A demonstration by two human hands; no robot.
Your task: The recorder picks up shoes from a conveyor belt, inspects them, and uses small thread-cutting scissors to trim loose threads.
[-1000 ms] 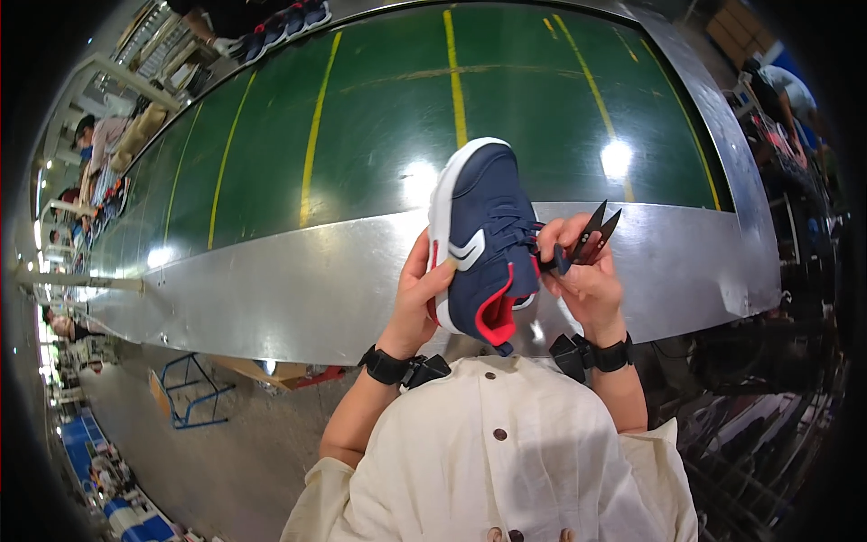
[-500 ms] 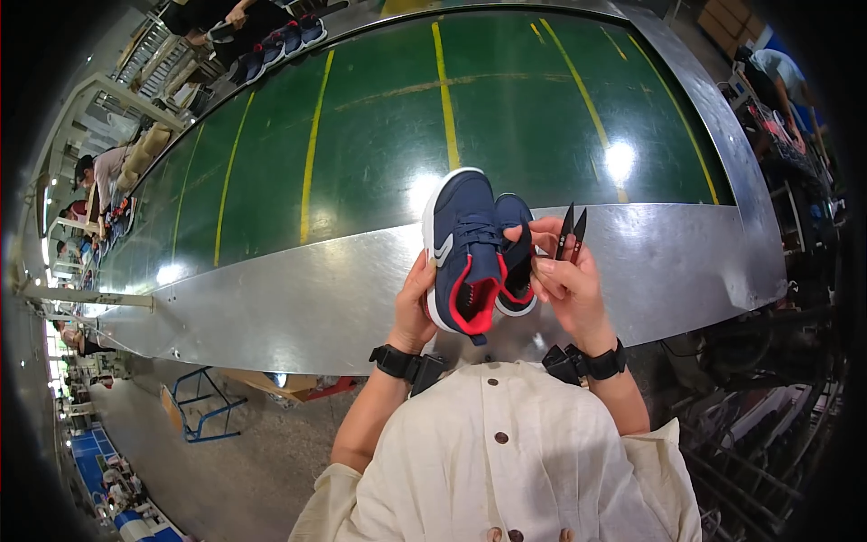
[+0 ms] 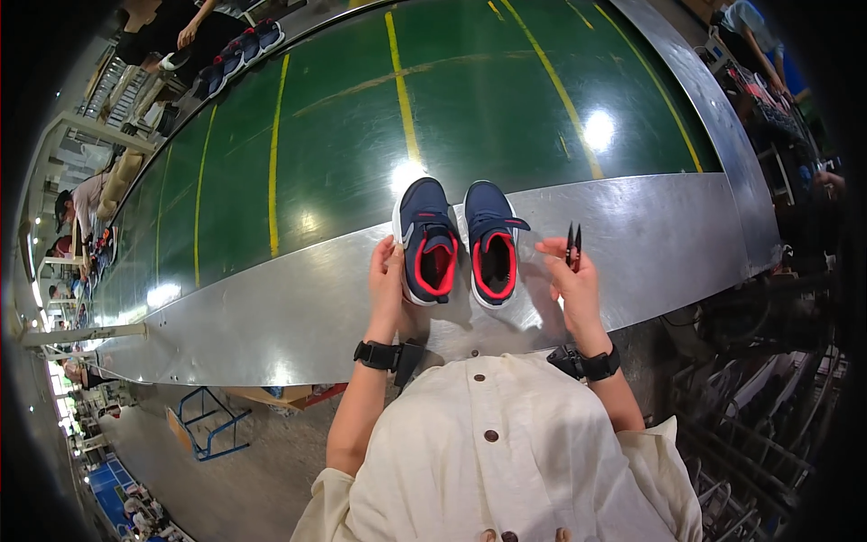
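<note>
Two small navy sneakers with red linings and white soles stand side by side on the metal ledge, toes pointing away from me. At the outer side of the left sneaker (image 3: 424, 200) my left hand (image 3: 386, 287) grips the edge, thumb and fingers closed against it. The right sneaker (image 3: 488, 200) stands free, its strap end sticking out to the right. Just right of it, my right hand (image 3: 576, 294) holds black thread snips (image 3: 573, 244) in its curled fingers, blades pointing up and away. Its thumb and index finger are off the sneaker.
Beyond the metal ledge (image 3: 650, 226) runs a green conveyor belt (image 3: 343, 135) with yellow cross lines. More navy shoes (image 3: 239, 56) sit along the far edge, near another person's hand (image 3: 188, 36). A blue-framed stool (image 3: 212, 425) stands on the floor at left.
The left sneaker has come down from its raised, tilted position to stand on the ledge. My right hand has let go of the right sneaker's strap and moved clear, keeping the snips.
</note>
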